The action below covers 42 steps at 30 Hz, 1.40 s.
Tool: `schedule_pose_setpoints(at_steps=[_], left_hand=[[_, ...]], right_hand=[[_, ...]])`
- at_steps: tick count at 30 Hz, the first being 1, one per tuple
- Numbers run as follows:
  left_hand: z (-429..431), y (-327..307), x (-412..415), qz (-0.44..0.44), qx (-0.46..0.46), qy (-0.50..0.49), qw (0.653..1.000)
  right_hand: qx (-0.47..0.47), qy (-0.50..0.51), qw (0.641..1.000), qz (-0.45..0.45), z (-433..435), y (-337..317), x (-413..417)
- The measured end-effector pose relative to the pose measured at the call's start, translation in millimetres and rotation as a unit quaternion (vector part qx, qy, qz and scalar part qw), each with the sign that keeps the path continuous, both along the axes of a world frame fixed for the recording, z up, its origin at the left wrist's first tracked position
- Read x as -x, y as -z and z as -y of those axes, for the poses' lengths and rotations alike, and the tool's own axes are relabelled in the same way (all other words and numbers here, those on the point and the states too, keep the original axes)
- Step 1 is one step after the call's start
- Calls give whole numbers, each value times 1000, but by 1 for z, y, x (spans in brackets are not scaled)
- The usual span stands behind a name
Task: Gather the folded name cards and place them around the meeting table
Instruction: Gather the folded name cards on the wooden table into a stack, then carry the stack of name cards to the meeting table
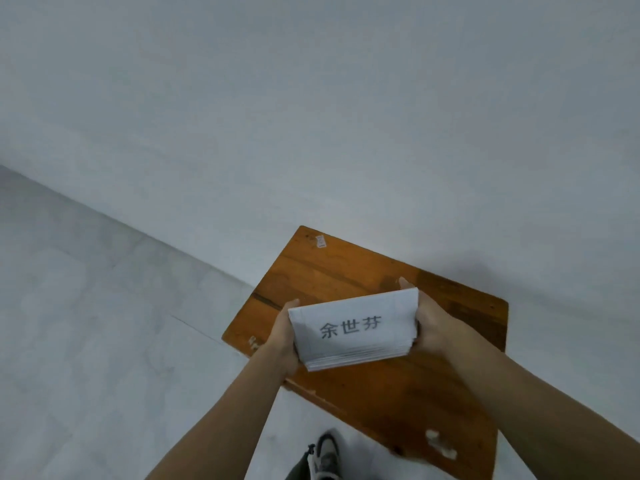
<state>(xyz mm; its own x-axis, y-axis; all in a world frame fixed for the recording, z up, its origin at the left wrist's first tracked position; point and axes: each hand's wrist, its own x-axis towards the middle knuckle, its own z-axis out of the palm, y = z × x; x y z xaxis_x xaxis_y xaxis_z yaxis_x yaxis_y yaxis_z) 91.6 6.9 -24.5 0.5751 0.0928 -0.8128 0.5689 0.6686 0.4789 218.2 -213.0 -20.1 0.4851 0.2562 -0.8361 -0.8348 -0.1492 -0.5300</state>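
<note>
We see a pale wall (311, 98) behind the table (346, 271) and a grey floor (86, 323) to its left. The table is brown wood, and its lower right part is cut off by the frame edge.

Two bare forearms reach up from the bottom edge and meet above the table's middle. Between them we find the stack of folded name cards (353, 327), held just above the tabletop, with three printed characters on the top card.

The left hand (282, 337) grips the stack's left end and the right hand (433, 323) its right end. The fingers are clamped on the paper; only the tips (403, 283) show past the far edge, the rest hidden beneath.

Below the table's near edge a grey shoe (327, 455) is partly cut off. At the table's far corner sits a small, blurred sticker (320, 241).
</note>
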Motion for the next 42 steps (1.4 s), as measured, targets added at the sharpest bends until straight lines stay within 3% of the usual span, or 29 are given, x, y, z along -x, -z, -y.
schedule_pose_setpoints(at_steps=[4,13,22,29,42], left_hand=[[-5,-18,50,11,-60,-64,996],[-36,-57,249,-35,-115,-298,947],[-76,-60,494,-77,-139,-475,865],[-112,-73,674,-124,-134,-564,806],[-185,-51,920,-125,-79,-759,633]], right_hand=[[22,-98,994,38,-27,-18,14],[-11,-355,932,73,-151,-49,147],[1,-576,812,92,-299,-63,372],[-18,-665,744,53,-392,-60,565],[-19,-833,550,58,-566,-51,868]])
